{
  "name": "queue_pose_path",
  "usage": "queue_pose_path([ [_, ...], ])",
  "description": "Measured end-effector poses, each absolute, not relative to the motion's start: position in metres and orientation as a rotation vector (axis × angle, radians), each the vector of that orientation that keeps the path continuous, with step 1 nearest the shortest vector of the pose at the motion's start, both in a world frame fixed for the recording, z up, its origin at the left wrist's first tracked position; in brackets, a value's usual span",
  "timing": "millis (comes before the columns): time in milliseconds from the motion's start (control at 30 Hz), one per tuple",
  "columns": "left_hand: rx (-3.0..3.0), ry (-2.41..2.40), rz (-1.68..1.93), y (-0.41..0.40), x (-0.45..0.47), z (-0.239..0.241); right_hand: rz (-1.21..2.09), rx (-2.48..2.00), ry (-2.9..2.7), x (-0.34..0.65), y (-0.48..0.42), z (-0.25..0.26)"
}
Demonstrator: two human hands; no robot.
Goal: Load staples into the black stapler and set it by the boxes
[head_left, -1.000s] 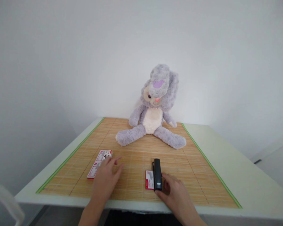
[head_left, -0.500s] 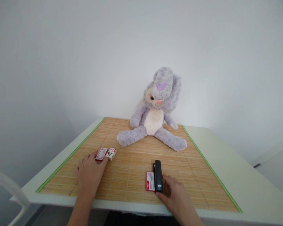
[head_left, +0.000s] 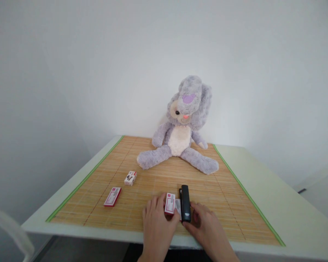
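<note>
My left hand (head_left: 159,222) pinches a small red-and-white box (head_left: 170,203) between thumb and fingers, near the table's front edge. Just right of that box, a flat card-like pack (head_left: 178,207) is partly hidden behind it and my thumb. Against the pack's right side lies a black stapler (head_left: 185,203), its length pointing away from me. My right hand (head_left: 206,227) grips the stapler's near end from the right, thumb at the bottom and fingers along the side.
Off to the left lie a red-edged white box (head_left: 113,197) and a smaller white box (head_left: 130,178) with a dark picture. A grey plush rabbit (head_left: 179,140) sits against the wall at the back. A bamboo mat (head_left: 142,189) with green edges covers much of the white table (head_left: 251,174).
My left hand has carried a red-and-white box rightward to beside the stapler. Another box, hidden under that hand before, now shows at left. My right hand stays at the stapler.
</note>
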State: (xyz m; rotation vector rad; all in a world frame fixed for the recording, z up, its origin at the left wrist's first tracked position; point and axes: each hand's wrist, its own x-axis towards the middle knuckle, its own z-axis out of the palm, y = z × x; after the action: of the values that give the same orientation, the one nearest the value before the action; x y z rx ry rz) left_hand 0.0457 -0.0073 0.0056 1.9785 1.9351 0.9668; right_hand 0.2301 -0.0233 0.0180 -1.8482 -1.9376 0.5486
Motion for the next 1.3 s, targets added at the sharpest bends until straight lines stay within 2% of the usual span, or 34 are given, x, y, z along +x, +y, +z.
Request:
queue_pose_path([
  [333, 1.913, 1.828, 0.909, -0.012, 0.044, 0.017, 0.563, -1.848, -1.92, 0.23, -0.023, 0.017],
  [633, 1.839, 1.782, 0.86, -0.006, 0.045, 0.008, 0.575, -1.846, -1.917, 0.228, -0.024, 0.024],
  [967, 2.082, 1.794, 0.858, -0.02, 0.043, 0.014, 0.547, -1.837, -1.928, 0.23, -0.023, 0.016],
  [1067, 2.121, 1.93, 0.907, -0.014, 0.015, 0.011, 0.552, -1.879, -1.926, 0.231, -0.023, 0.015],
  [1300, 1.751, 2.704, 0.921, 0.011, -0.082, 0.001, 0.557, -1.871, -1.934, 0.229, -0.024, 0.021],
])
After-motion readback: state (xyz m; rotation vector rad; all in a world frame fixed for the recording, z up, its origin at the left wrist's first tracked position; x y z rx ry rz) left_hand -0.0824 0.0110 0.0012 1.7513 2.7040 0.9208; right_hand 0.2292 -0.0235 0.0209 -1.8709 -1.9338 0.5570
